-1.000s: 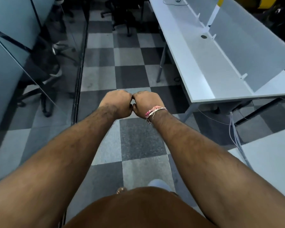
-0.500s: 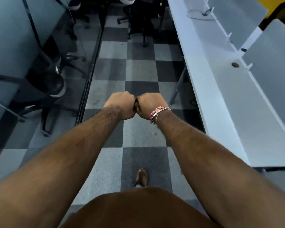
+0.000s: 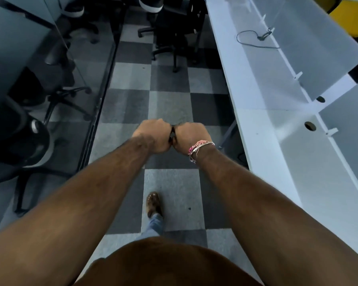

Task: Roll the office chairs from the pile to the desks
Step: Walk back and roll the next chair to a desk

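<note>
Both arms stretch out in front of me over the checkered carpet. My left hand [image 3: 153,136] and my right hand [image 3: 191,139] are curled into fists, pressed knuckle to knuckle. Only a dark sliver shows between them, and I cannot tell whether it is an object. Neither hand touches a chair. Black office chairs [image 3: 174,27] stand bunched at the far end of the aisle. The long white desk [image 3: 267,104] runs along the right.
More black chairs [image 3: 19,141] sit at the left behind a glass partition [image 3: 99,104]. Frosted divider panels [image 3: 310,44] and a black cable [image 3: 254,41] are on the desk. My foot [image 3: 152,203] steps on the aisle floor between partition and desk.
I have walked forward along the aisle; the chairs ahead are nearer and the desk has slid by on the right. Both fists have stayed pressed together.
</note>
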Demonstrator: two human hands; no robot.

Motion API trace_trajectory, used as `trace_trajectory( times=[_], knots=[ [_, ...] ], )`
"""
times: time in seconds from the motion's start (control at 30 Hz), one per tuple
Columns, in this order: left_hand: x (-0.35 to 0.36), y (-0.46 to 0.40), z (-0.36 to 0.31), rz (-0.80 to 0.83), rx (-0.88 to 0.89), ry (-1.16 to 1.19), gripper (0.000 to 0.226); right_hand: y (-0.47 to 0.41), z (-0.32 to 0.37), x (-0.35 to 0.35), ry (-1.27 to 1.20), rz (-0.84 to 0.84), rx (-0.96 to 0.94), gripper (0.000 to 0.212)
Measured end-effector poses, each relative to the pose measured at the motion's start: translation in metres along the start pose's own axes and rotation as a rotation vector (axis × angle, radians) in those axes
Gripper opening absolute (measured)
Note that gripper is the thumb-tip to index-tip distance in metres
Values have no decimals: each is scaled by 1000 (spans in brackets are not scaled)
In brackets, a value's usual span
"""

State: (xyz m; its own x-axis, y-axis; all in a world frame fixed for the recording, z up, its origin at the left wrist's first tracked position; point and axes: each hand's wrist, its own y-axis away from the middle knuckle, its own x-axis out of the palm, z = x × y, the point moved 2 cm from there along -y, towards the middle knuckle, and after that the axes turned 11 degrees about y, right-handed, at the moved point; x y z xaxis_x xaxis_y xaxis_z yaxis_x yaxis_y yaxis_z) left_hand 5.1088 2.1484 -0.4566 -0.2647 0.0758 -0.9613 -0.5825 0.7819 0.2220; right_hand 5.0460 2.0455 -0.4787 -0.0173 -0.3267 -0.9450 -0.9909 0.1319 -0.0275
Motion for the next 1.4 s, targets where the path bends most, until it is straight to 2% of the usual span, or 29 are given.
trace_trajectory(
  times=[0.13, 0.4, 0.53, 0.8, 0.97, 1.07, 1.4],
  knots=[
    [-23, -110, 43, 16, 8, 43, 21, -108, -41, 19, -19, 39, -1, 21],
    [-96, -307, 107, 12, 81, -25, 19, -293, -131, 38, -62, 50, 78, 22],
    [-103, -395, 132, 14, 60, -8, 18, -372, -170, 64, -70, 54, 55, 24],
    [-153, -639, 163, 71, 7, -54, 16, -578, -303, 140, -55, 95, 34, 23],
    [-210, -767, 193, 19, 43, 52, 8, -700, -384, 149, -63, 65, 28, 21],
    [-240, -840, 206, -12, 65, 39, 16, -767, -425, 153, -70, 47, 45, 22],
    [-289, -1105, 271, 1, 158, 33, 16, -995, -546, 221, -133, 52, 167, 24]
  ],
)
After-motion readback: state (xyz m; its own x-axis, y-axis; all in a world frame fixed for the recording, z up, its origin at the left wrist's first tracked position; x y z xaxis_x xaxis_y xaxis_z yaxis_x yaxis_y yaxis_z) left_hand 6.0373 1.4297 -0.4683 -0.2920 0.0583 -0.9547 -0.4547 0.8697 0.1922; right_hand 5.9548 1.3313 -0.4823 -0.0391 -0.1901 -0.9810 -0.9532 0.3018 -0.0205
